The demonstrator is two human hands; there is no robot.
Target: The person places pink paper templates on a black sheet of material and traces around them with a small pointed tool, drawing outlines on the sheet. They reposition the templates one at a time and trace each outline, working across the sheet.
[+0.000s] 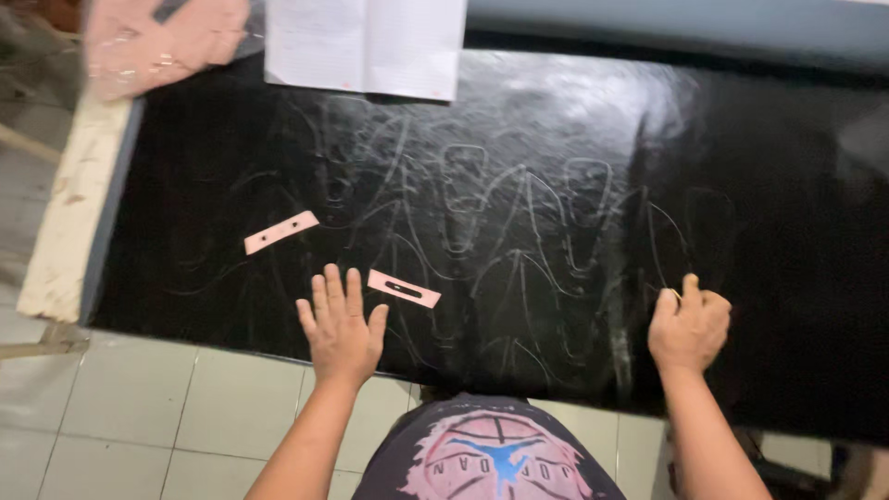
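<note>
Hands are resting on the black sheet [519, 185], left hand [341, 326] spread flat beside a pink strip [404, 289], right hand [689, 326] fisted, contents unclear; brushing could knock that strip off the worktop.

black scratched sheet [556, 139], pink strips [281, 231], white paper [366, 42]

The left hand [341, 326] lies palm down with its fingers [333, 289] spread and pointing to the far side, the thumb splayed out to the right, and its bare forearm runs back toward the near edge. The right hand [689, 326] is curled into a loose fist, knuckles up, thumb raised on the far side. Both arms are well apart.
</note>
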